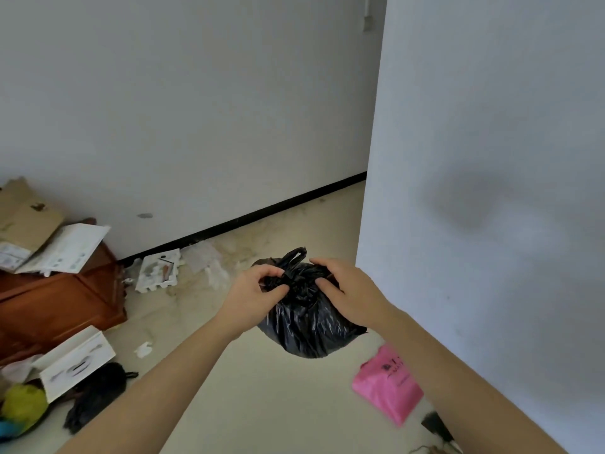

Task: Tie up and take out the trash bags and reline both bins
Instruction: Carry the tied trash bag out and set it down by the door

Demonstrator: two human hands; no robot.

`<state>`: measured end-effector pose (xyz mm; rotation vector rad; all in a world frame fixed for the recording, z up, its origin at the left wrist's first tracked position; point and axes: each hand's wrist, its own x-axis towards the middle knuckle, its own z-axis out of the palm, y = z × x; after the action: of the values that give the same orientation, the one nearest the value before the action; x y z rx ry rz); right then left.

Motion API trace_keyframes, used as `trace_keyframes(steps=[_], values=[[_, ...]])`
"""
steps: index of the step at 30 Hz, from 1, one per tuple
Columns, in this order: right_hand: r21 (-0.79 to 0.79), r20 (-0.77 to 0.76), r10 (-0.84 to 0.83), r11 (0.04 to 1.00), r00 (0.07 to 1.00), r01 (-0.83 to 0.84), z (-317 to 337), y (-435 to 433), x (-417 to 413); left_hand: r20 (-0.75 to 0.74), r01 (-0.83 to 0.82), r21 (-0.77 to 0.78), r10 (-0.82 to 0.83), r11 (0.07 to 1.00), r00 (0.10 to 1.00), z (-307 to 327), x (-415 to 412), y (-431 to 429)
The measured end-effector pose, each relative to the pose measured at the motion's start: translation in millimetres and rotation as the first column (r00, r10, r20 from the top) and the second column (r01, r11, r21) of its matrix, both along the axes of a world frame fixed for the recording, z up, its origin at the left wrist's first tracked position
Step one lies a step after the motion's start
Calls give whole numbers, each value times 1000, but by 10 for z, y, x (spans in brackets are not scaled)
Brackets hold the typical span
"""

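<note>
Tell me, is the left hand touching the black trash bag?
Touching. The head view shows the left hand pinching the black trash bag at its top.

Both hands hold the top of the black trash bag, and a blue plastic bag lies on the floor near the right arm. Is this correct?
Not quite: the head view shows the plastic bag on the floor is pink, not blue. The left hand and right hand do hold the black trash bag at its top.

one wide-angle view, worn on the person's head, looks forward and down. it faces a plain white wall (196,126) and pale beige floor (278,404).
</note>
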<state>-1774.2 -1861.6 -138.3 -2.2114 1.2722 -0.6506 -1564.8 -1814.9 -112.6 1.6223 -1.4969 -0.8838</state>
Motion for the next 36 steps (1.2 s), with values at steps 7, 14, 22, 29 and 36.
trace_keyframes(steps=[7, 14, 22, 29, 36], values=[[154, 122, 95, 981, 988, -114, 188, -1661, 709, -33, -111, -85, 108, 990, 994, 134, 617, -1537], [126, 50, 102, 986, 994, -107, -50, -3442, 1467, -61, -113, -45, 110, 993, 992, -167, 1392, -3324], [213, 129, -104, 974, 986, 75, -31, -5472, 1730, -23, 73, -14, -73, 997, 997, -19, 1734, -5661], [204, 154, -253, 954, 955, 220, -360, -7213, 1374, 12, 214, 6, -214, 977, 977, -240, 1351, -7670], [231, 175, -297, 939, 939, 254, -349, -9190, 986, -11, 230, 27, -229, 973, 973, -346, 960, -9770]])
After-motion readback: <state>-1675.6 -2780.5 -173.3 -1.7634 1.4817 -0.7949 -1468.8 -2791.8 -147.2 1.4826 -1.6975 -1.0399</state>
